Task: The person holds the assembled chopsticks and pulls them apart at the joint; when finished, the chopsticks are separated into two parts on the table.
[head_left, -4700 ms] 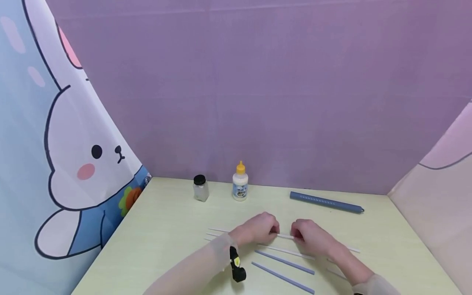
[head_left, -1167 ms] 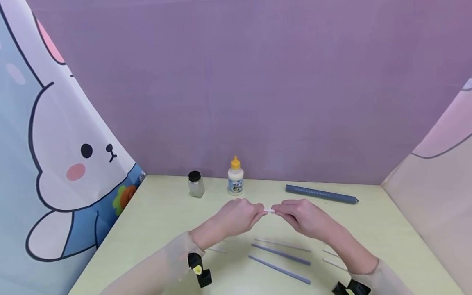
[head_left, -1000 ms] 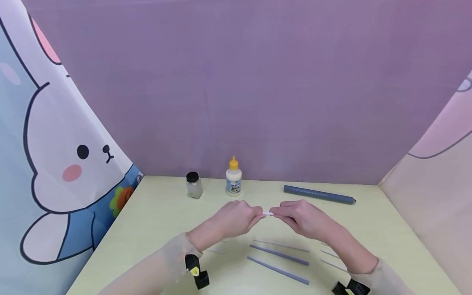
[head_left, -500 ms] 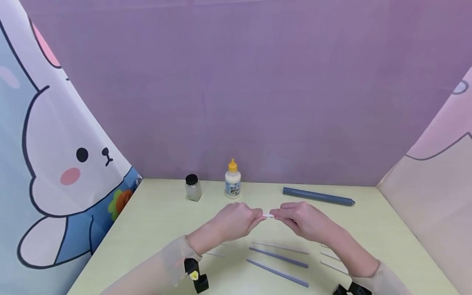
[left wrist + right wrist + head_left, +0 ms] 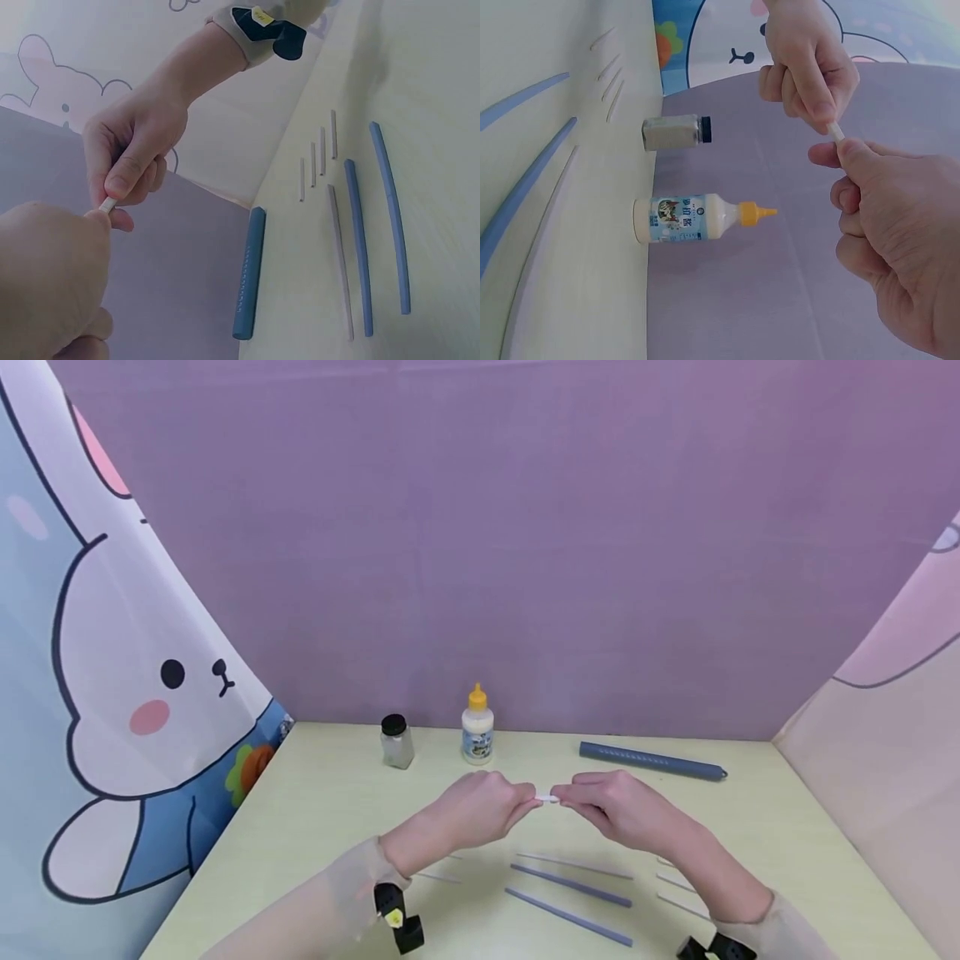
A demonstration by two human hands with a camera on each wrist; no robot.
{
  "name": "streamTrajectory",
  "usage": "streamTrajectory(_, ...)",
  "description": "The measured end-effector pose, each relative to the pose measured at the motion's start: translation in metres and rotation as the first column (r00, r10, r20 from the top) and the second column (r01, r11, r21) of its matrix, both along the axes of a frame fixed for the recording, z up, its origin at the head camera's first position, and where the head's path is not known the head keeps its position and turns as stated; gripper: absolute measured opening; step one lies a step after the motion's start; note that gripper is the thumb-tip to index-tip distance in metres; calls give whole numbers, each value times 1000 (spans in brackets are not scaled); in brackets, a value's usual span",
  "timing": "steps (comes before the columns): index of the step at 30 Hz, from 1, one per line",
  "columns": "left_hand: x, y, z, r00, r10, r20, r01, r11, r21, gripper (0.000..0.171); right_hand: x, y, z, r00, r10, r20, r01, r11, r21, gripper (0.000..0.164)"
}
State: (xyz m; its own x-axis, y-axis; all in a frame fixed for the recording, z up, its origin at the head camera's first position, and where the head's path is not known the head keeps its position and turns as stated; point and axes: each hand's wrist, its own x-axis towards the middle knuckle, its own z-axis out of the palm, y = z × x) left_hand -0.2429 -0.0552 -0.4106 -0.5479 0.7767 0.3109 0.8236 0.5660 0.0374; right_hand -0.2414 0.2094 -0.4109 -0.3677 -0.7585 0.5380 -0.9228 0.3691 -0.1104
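From the head camera, a pale yellow-green tabletop [image 5: 322,810] spreads out, with a purple cloth [image 5: 495,543] hanging behind its far edge, a rabbit-printed sheet [image 5: 120,693] closing the left side and a pink-and-cream sheet [image 5: 885,777] on the right. Far left stands a black-lidded jar [image 5: 397,748], a yellow-capped bottle [image 5: 477,735] upright near it, and over on the far right lies a dark blue rod [image 5: 652,761]. Now the action: above the middle of the table, left hand [image 5: 480,810] and right hand [image 5: 622,810] face each other, both pinching one white stick [image 5: 546,798], just a short length of it showing between the fingertips. It sits nearly level, long axis running left to right, one end toward each hand. Nearer, two blue sticks [image 5: 568,917] and a long pale stick [image 5: 575,865] slant from far left to near right. Across to the left wrist: the right thumb presses down on the white stick, which bridges straight to the left hand; that hand's own fingertips are largely hidden here, so its pinch is hard to read. Four short pale sticks [image 5: 322,151] lie on the table's right. And the right wrist view has it cleanly: left fingers nip one side, right thumb the other, white stick in line between them.
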Motion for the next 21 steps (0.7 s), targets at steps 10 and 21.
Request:
streamTrajectory(10, 2, -1, 2, 1000, 2, 19, -2, 1000, 8, 36, 1, -1, -1, 1000, -4, 9, 4, 1000, -11, 29)
streamTrajectory(21, 4, 1, 0, 998, 14, 57, -13, 1000, -16, 37, 5, -2, -2, 999, -34, 16, 33, 999, 17, 20)
